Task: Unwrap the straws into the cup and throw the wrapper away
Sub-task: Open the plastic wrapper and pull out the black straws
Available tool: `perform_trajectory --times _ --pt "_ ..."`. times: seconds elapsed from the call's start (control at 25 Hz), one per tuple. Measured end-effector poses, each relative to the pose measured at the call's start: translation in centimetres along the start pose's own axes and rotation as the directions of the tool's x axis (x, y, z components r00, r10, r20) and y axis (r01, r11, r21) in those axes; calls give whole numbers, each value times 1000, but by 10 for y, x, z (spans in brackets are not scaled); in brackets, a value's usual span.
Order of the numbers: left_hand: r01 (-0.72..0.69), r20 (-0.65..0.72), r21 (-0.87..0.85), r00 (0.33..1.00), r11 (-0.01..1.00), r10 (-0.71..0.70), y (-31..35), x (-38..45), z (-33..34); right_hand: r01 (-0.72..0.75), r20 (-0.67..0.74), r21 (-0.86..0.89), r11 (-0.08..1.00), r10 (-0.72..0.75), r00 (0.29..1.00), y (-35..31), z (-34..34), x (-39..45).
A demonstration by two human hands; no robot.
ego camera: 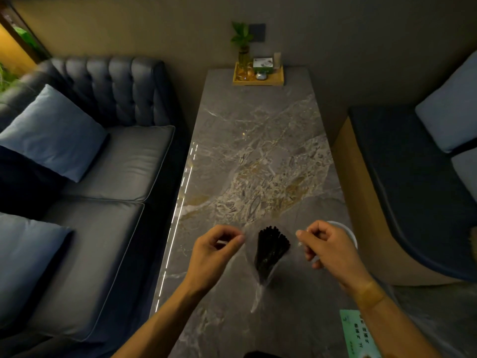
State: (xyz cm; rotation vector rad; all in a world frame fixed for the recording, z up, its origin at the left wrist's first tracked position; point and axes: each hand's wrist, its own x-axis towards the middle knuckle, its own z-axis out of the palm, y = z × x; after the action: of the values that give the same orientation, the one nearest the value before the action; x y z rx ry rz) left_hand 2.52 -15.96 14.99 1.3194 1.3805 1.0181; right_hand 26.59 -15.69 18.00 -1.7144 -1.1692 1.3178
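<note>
We judge the unwrapping under way: our left hand (216,244) and right hand (325,244) pinch the clear wrapper (251,254) mouth apart around the black straws (271,250) above the marble table (258,151), and next we tip them into the cup (348,232) behind the right hand.

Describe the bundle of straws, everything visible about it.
The straws are thin, black and glossy, gathered in one bundle that fans wider at the far end and narrows toward the person. A clear plastic wrapper still surrounds them, twisted to a tail at the near end. The left hand and right hand pinch the wrapper's open edges apart above the marble table.
</note>
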Motion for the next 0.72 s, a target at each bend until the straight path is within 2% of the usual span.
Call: perform_trajectory --times 0.16,0.24,0.28,0.36,0.44,0.52,0.72 --pt "2 -7 -9 1000 1000 -3 0 -1 -5 76 -12 -294 953 -84 996 5 -1 1" --pt "12 11 -12 1000 1000 -12 0 -1 -4 196 -81 -431 881 -254 964 6 3 -3" --pt "12 16 -16 1000 1000 -11 1 0 -4 309 -93 -485 818 -399 912 4 5 -4" --pt "1 21 -14 1000 1000 0 2 3 -3 534 32 -554 638 -625 780 -3 10 -5" --pt "-20 50 -16 999 1000 21 3 7 -4 648 211 -573 501 -674 708 -7 14 -4" --pt "-42 72 -21 996 999 43 2 11 -5 668 306 -608 429 -650 696 -9 20 -2" --pt "7 33 -24 999 1000 -6 -27 20 -8 599 225 -576 556 -597 770 -16 30 6"
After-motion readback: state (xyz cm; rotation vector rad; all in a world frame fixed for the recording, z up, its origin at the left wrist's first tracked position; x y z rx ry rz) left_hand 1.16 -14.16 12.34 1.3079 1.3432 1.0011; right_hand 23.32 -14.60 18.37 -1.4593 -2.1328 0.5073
